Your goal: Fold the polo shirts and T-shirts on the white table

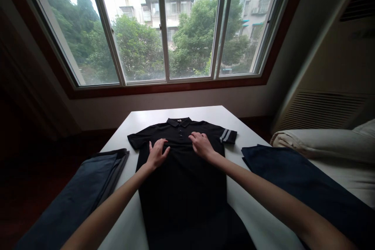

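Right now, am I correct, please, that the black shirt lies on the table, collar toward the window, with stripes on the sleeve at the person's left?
Not quite: the head view shows the stripes on the sleeve at the person's right. The black shirt does lie on the table, collar toward the window.

**Black polo shirt laid flat beneath your two hands**

A black polo shirt (181, 187) lies front up on a white table (205, 112), its collar at the far end; two grey bands (225, 135) cross the right sleeve. Your left hand (158, 155), fingers parted, and your right hand (201, 145), fingers curled, are over the chest; contact is unclear. Folded dark garments (76, 187) lie at left, navy cloth (293, 175) at right. A window (175, 80) stands beyond.
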Motion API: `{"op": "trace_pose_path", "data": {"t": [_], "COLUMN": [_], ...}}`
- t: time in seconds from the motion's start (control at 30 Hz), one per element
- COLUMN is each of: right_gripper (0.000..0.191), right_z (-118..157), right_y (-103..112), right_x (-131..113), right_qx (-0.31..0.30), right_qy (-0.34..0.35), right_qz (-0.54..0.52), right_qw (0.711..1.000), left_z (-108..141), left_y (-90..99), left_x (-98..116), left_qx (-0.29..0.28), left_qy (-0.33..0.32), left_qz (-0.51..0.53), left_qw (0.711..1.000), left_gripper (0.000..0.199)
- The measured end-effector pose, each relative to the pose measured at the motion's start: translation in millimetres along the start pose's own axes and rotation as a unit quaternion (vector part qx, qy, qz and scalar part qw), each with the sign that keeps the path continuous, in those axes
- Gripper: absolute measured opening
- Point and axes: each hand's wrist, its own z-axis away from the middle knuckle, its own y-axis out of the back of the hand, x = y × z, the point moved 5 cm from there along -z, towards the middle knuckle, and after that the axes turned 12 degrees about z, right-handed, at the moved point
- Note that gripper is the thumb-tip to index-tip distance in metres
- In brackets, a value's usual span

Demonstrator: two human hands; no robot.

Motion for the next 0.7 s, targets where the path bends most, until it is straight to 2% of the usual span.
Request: {"op": "trace_pose_path", "data": {"t": [0.07,0.13,0.2,0.27,0.33,0.47,0.57,0.7], "right_gripper": [0.030,0.026,0.021,0.020,0.021,0.026,0.027,0.018], "right_z": [53,113,166,206,231,258,269,274], "right_y": [23,45,63,73,76,75,74,70], "right_x": [-29,-50,-63,-72,-77,-88,-102,-112], "right_qx": [-0.001,-0.018,-0.040,-0.073,-0.093,-0.090,-0.078,-0.057], "right_qy": [0.121,0.194,0.209,0.181,0.128,0.043,0.040,0.058], "right_qz": [-0.061,-0.145,-0.211,-0.243,-0.249,-0.250,-0.263,-0.330], "right_qw": [0.991,0.970,0.954,0.950,0.956,0.963,0.961,0.940], "left_z": [48,103,151,182,198,205,204,207], "left_y": [1.6,4.2,8.8,12.3,13.1,8.3,3.9,5.8], "left_x": [28,53,69,77,81,90,98,103], "left_qx": [-0.104,-0.218,-0.285,-0.301,-0.285,-0.249,-0.231,-0.230], "left_qy": [-0.067,-0.125,-0.155,-0.170,-0.176,-0.175,-0.177,-0.173], "left_qz": [0.034,0.069,0.090,0.093,0.088,0.105,0.111,0.079], "left_qw": [0.992,0.966,0.942,0.934,0.938,0.947,0.950,0.954], "left_gripper": [0.039,0.044,0.049,0.052,0.052,0.054,0.055,0.037]}}
